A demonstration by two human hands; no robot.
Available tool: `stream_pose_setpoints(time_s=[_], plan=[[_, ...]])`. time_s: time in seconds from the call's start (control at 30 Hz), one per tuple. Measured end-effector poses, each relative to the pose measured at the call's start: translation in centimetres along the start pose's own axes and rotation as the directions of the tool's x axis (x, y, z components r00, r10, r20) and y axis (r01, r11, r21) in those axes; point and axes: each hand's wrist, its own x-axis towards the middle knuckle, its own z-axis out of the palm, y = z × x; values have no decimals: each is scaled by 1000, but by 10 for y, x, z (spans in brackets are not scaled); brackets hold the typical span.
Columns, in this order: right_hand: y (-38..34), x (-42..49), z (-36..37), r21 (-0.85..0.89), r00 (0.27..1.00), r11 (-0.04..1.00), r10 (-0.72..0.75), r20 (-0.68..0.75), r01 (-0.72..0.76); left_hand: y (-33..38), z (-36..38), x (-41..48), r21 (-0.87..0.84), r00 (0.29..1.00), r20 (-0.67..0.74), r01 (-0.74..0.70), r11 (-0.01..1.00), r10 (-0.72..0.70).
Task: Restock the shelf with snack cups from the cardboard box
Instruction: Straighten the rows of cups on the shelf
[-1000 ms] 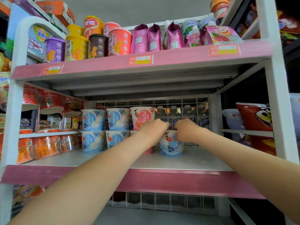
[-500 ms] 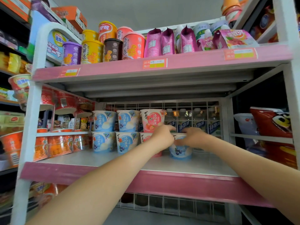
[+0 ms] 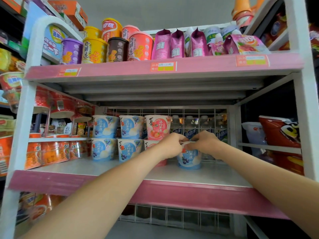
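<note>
Together, left hand [image 3: 170, 147] and right hand [image 3: 205, 144] hold blue snack cup [image 3: 189, 160], grips half-hiding its rim.

left grip [image 3: 170, 147] + right grip [image 3: 205, 144] | both hold blue snack cup [image 3: 189, 160] rim | standing on shelf [image 3: 215, 176]

Single cam, worn on head, wide-angle, facing fwd into a shop rack [image 3: 24, 128] at close range. Eye level sits btwn the two pink shelves: underside of upper shelf [image 3: 120, 69] shows, and so does top of middle shelf [image 3: 215, 176]. Both forearms [image 3: 103, 195] come in from bottom edge and meet near frame centre, where left hand [image 3: 170, 147] & right hand [image 3: 204, 144] hold a blue cup [image 3: 189, 160] at arm's reach. Lens bends the white uprights [image 3: 309, 126] at both sides; neighbouring racks [image 3: 269, 147] show at L & R edges
</note>
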Motion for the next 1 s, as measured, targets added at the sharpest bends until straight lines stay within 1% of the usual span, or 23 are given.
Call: stream_pose_setpoints(time_s=[0.1, 0.13, 0.17, 0.23, 0.27, 0.33, 0.37, 0.43, 0.5, 0.57, 0.6, 0.63, 0.7, 0.77, 0.83, 0.9, 1.0], plan=[[1, 2, 1, -29, 998, 999, 26, 63, -24, 1, 6, 6, -48, 998, -54, 42, 998, -45], [2, 4, 3, -16, 995, 999, 48, 86, -47, -1, 7, 9, -112, 994, -77, 63, 992, -72], [4, 6, 6, 26, 992, 997, 70, 109, -73, -2, 7, 12, -222, 988, -89, 102, 970, -124], [7, 8, 11, 125, 987, 986, 95, 132, -112, -4, 5, 16, -429, 961, -100, 192, 882, -258], [8, 8, 12, 150, 987, 983, 89, 132, -109, -4, 5, 17, -467, 946, -96, 231, 854, -309], [10, 7, 8, 199, 990, 975, 71, 124, -94, -3, 5, 16, -427, 942, -104, 248, 870, -320], [10, 6, 4, 239, 990, 966, 69, 124, -97, -1, 5, 14, -394, 951, -115, 223, 892, -288], [9, 0, -5, 330, 989, 936, 80, 126, -118, 3, 4, 10, -299, 977, -122, 133, 945, -176], [2, -7, -11, 367, 993, 925, 70, 99, -102, 7, 0, 2, -104, 989, -139, 41, 994, -55], [-11, -18, -14, 358, 998, 933, 20, 52, -37, 7, -7, -9, 109, 981, -191, -21, 994, 42], [-20, -25, -15, 356, 999, 934, -7, 36, -7, 8, -12, -16, 160, 971, -227, -35, 986, 72], [-28, -31, -16, 358, 999, 933, -33, 23, 22, 6, -17, -24, 179, 959, -269, -41, 983, 89], [-47, -41, -17, 351, 996, 932, -93, -8, 90, 2, -33, -41, 163, 929, -354, -50, 985, 106], [-70, -49, -16, 344, 989, 927, -147, -31, 149, -6, -56, -56, 142, 914, -391, -50, 989, 102], [-98, -52, -8, 345, 979, 917, -201, -39, 202, -17, -82, -70, 192, 909, -408, -13, 981, 92], [-126, -53, 7, 307, 963, 914, -267, -41, 266, -32, -108, -83, 246, 901, -427, 36, 969, 75], [-168, -51, 33, 291, 934, 890, -356, -34, 350, -65, -141, -101, 266, 873, -486, 109, 958, 35]])
